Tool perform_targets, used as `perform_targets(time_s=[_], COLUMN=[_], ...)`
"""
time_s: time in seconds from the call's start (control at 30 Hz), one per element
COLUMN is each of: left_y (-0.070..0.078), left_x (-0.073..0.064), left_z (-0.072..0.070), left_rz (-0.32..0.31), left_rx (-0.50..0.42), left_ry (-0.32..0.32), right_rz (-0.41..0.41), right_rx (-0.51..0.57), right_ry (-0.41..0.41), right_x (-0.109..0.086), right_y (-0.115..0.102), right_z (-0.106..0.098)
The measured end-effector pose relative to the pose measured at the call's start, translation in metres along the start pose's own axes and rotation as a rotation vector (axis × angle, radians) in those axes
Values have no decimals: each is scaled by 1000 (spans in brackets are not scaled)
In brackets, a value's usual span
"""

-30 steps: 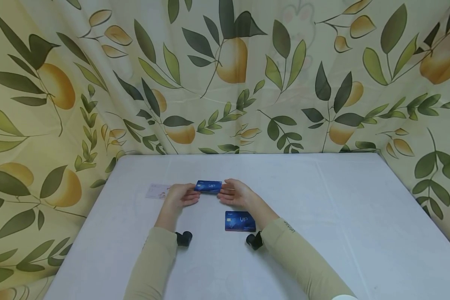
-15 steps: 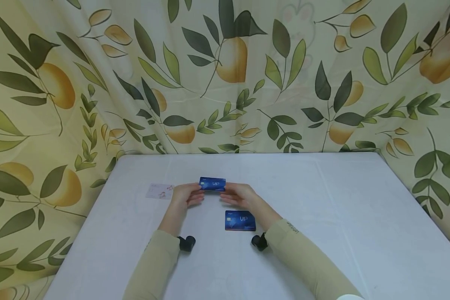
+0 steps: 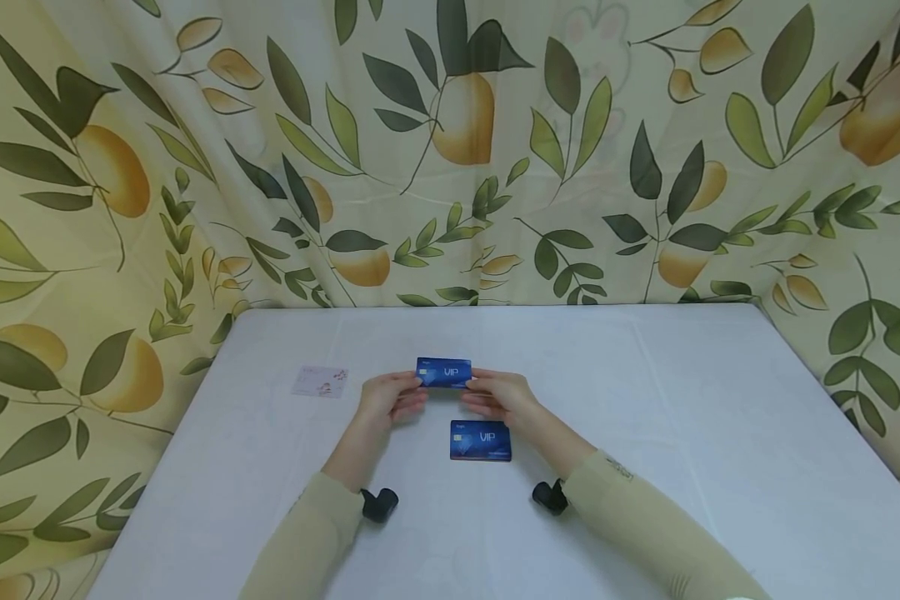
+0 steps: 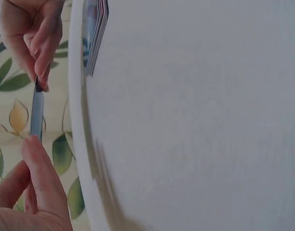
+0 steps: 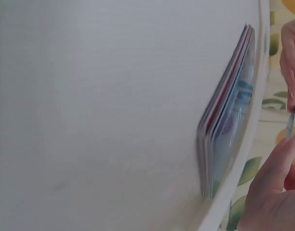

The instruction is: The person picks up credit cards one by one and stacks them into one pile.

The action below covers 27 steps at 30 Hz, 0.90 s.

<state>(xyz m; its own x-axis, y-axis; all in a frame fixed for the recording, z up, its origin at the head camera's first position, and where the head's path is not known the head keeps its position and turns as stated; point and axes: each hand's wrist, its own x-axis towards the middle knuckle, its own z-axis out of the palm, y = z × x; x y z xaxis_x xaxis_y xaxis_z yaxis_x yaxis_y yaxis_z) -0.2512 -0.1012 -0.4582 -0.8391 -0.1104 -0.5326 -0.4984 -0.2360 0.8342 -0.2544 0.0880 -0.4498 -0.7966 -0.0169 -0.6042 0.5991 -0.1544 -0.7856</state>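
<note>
A blue card (image 3: 444, 372) marked VIP is held up above the table between both hands. My left hand (image 3: 387, 398) pinches its left end, and my right hand (image 3: 501, 395) pinches its right end. Edge-on, the same card (image 4: 37, 113) looks thin in the left wrist view, with fingertips at both ends. Below the hands lies a stack of cards (image 3: 481, 440), its top one also blue with VIP on it. The right wrist view shows several layered edges in that stack (image 5: 229, 120), one of them red. A pale pinkish card (image 3: 320, 382) lies left of my left hand.
A white cloth covers the table (image 3: 645, 433), whose far edge meets a curtain (image 3: 450, 183) printed with fruit and leaves. Black wrist cameras stick out from both sleeves (image 3: 637, 508) over the table.
Both hands have moved to the right with the blue card. The right fingers now pinch its right end more plainly. The pale card has come fully into sight; the stack stays put.
</note>
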Motion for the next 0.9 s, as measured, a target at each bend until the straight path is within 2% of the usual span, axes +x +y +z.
perform_targets(time_s=[0.33,0.67,0.9], left_y=[-13,-30,-43], left_x=[-20,-38,-51], left_z=[12,17,19], left_rz=[22,17,-4], left_rx=[-5,23,23], left_ry=[-57,-107,-137], right_rz=[-23,-27,-33], right_rx=[-34,-34,-70], right_ry=[-11,-36,-38], right_x=[-20,-39,-49], right_y=[11,22,29], right_z=[-22,-38,-50])
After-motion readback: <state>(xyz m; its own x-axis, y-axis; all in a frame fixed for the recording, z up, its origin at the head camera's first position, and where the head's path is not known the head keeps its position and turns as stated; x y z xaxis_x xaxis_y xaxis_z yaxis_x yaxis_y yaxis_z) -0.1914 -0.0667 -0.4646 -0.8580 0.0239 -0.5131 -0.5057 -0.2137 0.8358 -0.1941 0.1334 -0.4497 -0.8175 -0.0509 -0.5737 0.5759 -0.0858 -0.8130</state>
